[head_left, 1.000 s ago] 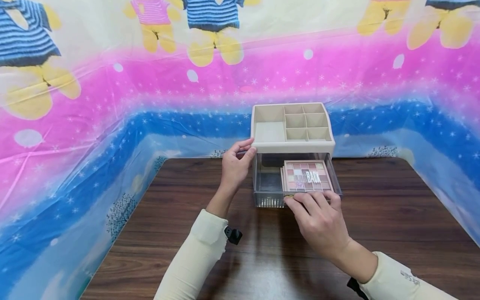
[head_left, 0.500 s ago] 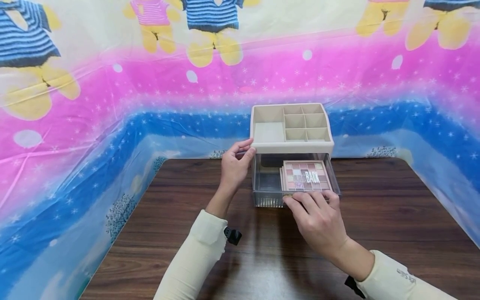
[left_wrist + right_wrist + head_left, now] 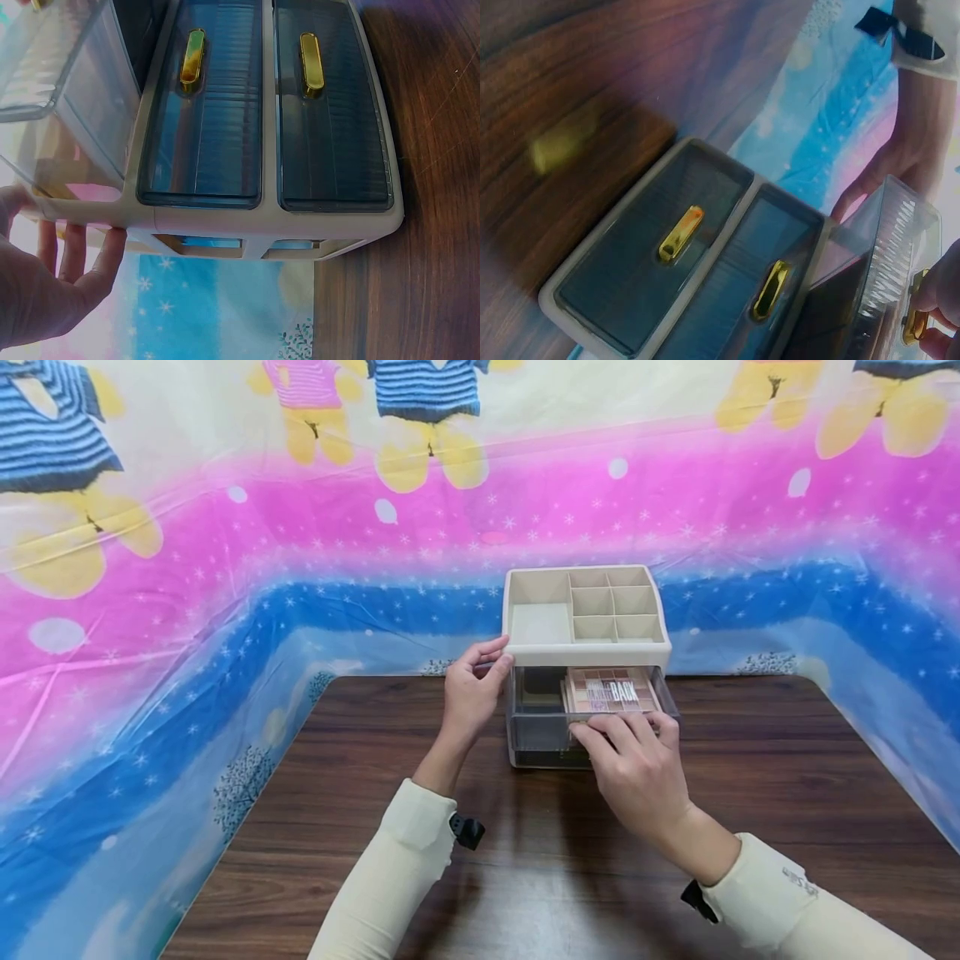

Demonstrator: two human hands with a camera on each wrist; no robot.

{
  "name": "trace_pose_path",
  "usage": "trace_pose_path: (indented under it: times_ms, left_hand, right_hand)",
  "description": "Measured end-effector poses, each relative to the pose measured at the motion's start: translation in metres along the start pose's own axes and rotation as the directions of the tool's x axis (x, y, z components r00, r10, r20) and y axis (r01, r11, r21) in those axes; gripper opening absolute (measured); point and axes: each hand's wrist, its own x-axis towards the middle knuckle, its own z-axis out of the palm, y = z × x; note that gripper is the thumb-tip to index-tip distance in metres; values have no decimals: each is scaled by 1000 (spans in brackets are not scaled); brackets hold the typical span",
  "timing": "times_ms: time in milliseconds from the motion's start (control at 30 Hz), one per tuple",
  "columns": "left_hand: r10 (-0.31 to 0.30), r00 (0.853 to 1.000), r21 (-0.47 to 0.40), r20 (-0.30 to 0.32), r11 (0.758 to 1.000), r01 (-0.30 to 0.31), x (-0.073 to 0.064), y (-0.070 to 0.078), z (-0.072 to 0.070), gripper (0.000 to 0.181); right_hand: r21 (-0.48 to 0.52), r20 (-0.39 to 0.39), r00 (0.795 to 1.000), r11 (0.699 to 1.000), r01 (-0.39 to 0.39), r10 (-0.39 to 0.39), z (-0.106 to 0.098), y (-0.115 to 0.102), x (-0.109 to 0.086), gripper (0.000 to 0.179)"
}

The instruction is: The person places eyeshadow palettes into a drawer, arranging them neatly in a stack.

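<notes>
A cream drawer organizer [image 3: 588,655] stands at the back of the table. Its clear top drawer [image 3: 538,732] is partly pulled out, with a small stack of eyeshadow palettes [image 3: 603,693] on the right side inside. My left hand [image 3: 471,689] grips the organizer's left side at the top drawer's level, thumb at the front edge and fingers along the side, as the left wrist view also shows. With thumb and fingers my right hand [image 3: 643,777] pinches the drawer's gold handle [image 3: 913,322], mostly covered by those fingers in the head view.
Below, two smoky drawers [image 3: 202,142] with gold handles are closed. The organizer's top has one large compartment [image 3: 540,622] and several small ones. Dark wood tabletop [image 3: 360,760] spreads out in front; a patterned cloth [image 3: 420,618] hangs behind and to both sides.
The top drawer has slid inward, away from me, with my right hand moving along on its handle. More of the palettes now sits under the organizer's front rim. My left hand has stayed put.
</notes>
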Motion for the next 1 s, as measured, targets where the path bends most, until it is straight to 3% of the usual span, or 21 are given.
trace_pose_path:
  times_ms: [533,867,1000]
  left_hand:
    - [-3,1000,12,-1,1000,3,-1,-1,-2,29]
    - [17,1000,7,-13,1000,-17,0,-3,4,28]
    - [8,1000,9,-7,1000,-8,0,-2,5,28]
  right_hand:
    - [-61,88,994,996,-60,66,40,25,7,18]
    - [-119,78,995,991,-53,63,55,38,8,18]
    - [-113,121,990,992,-59,72,53,41,7,15]
